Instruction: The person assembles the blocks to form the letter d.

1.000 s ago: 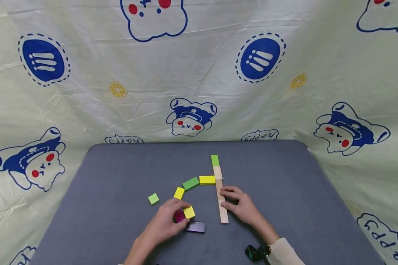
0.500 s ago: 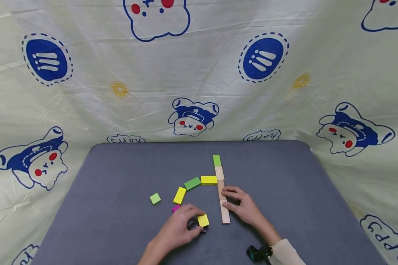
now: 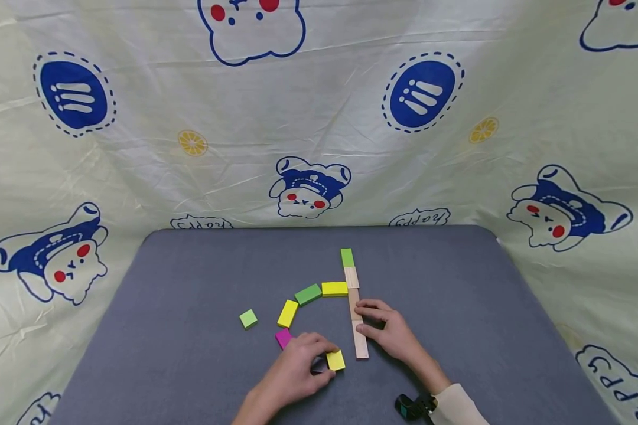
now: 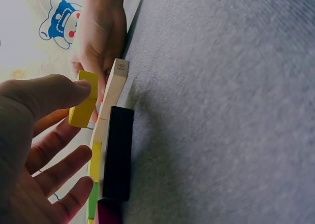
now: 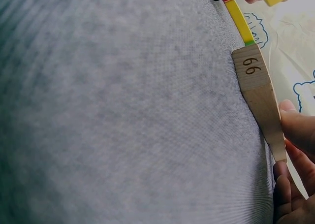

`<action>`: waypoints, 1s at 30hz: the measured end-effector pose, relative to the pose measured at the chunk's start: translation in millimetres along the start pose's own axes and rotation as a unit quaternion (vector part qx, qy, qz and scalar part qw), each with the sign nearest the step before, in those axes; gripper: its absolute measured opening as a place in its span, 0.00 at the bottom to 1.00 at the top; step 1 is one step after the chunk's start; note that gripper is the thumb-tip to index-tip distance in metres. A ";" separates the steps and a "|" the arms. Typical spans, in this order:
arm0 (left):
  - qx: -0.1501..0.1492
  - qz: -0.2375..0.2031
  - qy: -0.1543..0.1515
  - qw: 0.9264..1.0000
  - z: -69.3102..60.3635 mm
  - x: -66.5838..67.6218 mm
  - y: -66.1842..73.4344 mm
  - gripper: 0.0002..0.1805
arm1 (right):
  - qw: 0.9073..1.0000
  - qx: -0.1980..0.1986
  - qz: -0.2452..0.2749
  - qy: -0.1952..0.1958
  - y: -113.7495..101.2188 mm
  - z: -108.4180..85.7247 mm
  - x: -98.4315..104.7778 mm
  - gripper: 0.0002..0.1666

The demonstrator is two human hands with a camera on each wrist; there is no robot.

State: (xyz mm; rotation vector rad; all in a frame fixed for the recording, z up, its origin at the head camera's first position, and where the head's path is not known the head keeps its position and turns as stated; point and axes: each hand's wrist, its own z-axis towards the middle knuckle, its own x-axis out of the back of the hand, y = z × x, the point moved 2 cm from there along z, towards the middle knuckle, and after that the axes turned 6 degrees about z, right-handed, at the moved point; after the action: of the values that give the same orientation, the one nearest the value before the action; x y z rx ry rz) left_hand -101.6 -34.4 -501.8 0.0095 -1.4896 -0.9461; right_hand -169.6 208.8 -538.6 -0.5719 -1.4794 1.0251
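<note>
My left hand pinches a yellow block between thumb and fingers, held above the table. In the left wrist view the thumb presses that yellow block while the other fingers spread below. Beneath it lies a dark block, mostly covered by the hand in the head view. A magenta block shows beside the left knuckles. My right hand rests against the right side of a straight row of plain wooden blocks; its fingertips touch the row. The nearest wooden block bears the number 66.
A curve of a yellow block, a green block and another yellow block meets the wooden row. A green block tops that row. One loose light-green block lies left on the grey table. Patterned cloth hangs behind.
The left hand has moved right and nearer with the yellow block, uncovering the yellow and part of the magenta block and covering the dark one. The right hand stays against the row.
</note>
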 end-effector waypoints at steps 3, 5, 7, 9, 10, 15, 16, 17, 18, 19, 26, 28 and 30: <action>-0.002 0.006 -0.010 1.000 1.6 -2.6 1.1 0.17 | 1.000 -0.009 0.004 -0.001 0.2 0.1 0.4 0.22; -0.009 0.010 -0.006 1.000 1.9 -4.3 1.6 0.17 | 1.000 -0.012 0.004 -0.001 0.1 0.1 0.7 0.22; -0.019 0.015 0.002 1.000 2.1 -5.7 2.3 0.17 | 1.000 -0.013 0.006 -0.001 -0.1 0.0 0.8 0.22; -0.026 0.019 0.004 0.999 2.3 -7.1 2.8 0.17 | 1.000 -0.011 0.005 -0.001 0.0 -0.1 0.9 0.22; -0.026 0.020 0.003 0.999 2.6 -7.5 3.0 0.17 | 1.000 -0.010 0.006 0.000 0.1 -0.1 1.0 0.22; -0.018 0.020 -0.014 1.000 5.0 -9.0 3.5 0.17 | 1.000 -0.009 0.004 0.000 0.1 0.0 1.0 0.22; -0.017 0.020 -0.016 1.000 5.4 -9.2 3.7 0.17 | 1.000 -0.010 0.005 0.000 0.1 0.1 0.9 0.22; -0.017 0.022 -0.018 0.999 5.7 -9.5 3.9 0.17 | 1.000 -0.010 0.006 0.000 0.1 0.1 0.8 0.22; -0.017 0.025 -0.020 0.999 6.1 -9.8 4.2 0.17 | 1.000 -0.011 0.007 0.001 0.2 0.2 0.7 0.22; -0.016 0.027 -0.022 0.999 6.3 -10.5 4.2 0.17 | 1.000 -0.008 0.005 0.001 0.4 0.1 0.6 0.22; -0.006 0.040 -0.046 0.998 8.7 -15.2 3.7 0.16 | 1.000 -0.002 0.006 0.005 0.3 0.2 0.3 0.21; -0.002 0.042 -0.056 0.998 9.5 -16.6 3.1 0.16 | 1.000 -0.004 0.006 0.005 0.3 0.4 0.2 0.21; 0.003 0.042 -0.063 0.997 10.1 -17.7 2.4 0.16 | 1.000 -0.002 0.003 0.004 0.0 0.5 0.3 0.21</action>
State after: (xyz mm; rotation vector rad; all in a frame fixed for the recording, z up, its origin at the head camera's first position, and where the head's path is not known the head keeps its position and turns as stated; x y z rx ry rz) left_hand -105.3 -18.0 -513.6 -0.1105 -1.5970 -0.8876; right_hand -170.1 209.0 -538.4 -0.5842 -1.4743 1.0238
